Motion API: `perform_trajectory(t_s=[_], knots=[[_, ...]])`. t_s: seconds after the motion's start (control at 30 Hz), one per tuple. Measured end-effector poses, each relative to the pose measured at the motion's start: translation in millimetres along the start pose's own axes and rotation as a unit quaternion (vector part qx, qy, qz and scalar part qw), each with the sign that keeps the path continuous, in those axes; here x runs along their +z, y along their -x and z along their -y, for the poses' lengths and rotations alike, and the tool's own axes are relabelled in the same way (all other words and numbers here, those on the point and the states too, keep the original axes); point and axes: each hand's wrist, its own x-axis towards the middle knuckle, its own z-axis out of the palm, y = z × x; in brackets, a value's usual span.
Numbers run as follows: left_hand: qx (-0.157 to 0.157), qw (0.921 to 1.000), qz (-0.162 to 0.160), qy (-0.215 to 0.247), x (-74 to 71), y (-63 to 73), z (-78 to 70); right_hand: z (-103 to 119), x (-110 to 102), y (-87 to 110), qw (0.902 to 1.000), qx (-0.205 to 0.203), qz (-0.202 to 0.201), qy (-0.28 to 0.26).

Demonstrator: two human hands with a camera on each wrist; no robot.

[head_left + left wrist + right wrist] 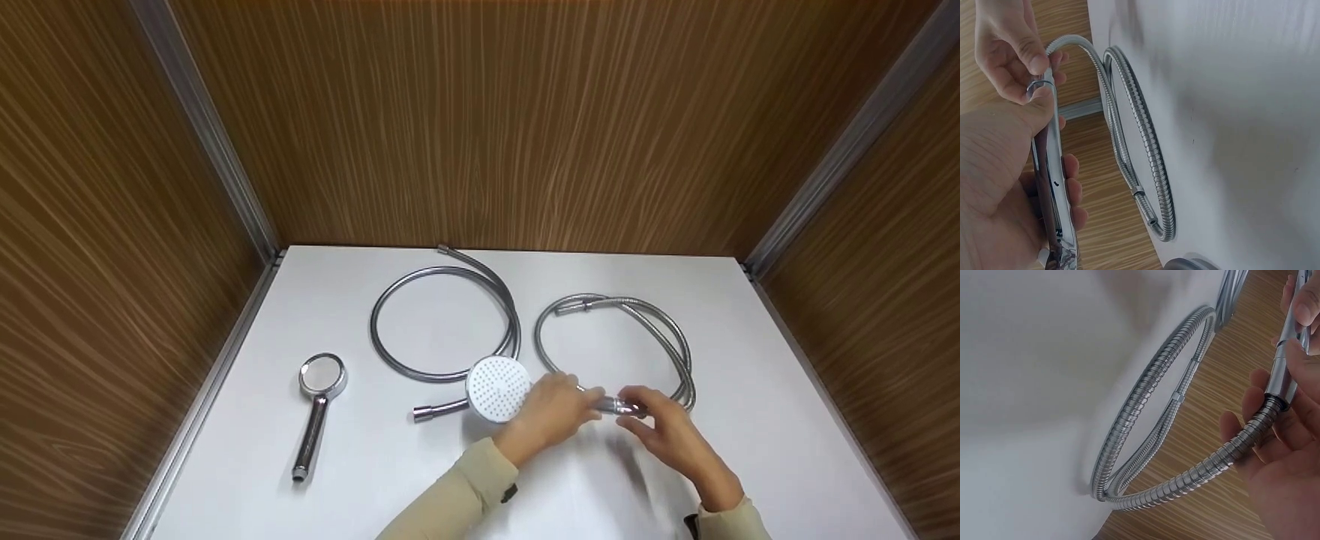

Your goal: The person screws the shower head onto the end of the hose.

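Note:
My left hand [551, 411] grips the chrome handle [1053, 174] of a shower head [497, 388], whose round white face with small holes is turned up in the head view. At the handle's lower end, my right hand [673, 435] holds the chrome end fitting [1282, 379] of a ribbed metal shower hose [1185, 486] between thumb and fingers. Fitting and handle meet in one line, the joint partly covered by fingers. From the fitting the hose bends down into a loop on the white table, its other end fitting [571, 308] lying inside the loop.
A second shower hose [373, 330], darker grey, lies coiled left of centre, its fitting [424, 413] near the shower head. Further left lies another shower head [309, 439] with a dark handle. Wood-grain panels [480, 127] wall the white table [360, 487] at back and sides.

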Motion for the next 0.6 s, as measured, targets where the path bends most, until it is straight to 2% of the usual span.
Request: perform_trajectory(t_s=[0.1,0.4,0.6], knots=[[-0.001,1.0,-0.003,0.003,-0.2,0.6,-0.2,-0.4,0.3,-0.6,1.0,0.003,0.002,-0.001],[0.007,0.9996,-0.028,0.001,-0.9,2.5,0.4,-0.7,0.1,0.5,0.9996,-0.025,-0.006,0.008],[0.007,0.9998,-0.019,0.003,-1.0,2.2,0.1,0.7,-0.6,0.8,1.0,-0.005,-0.005,0.003]])
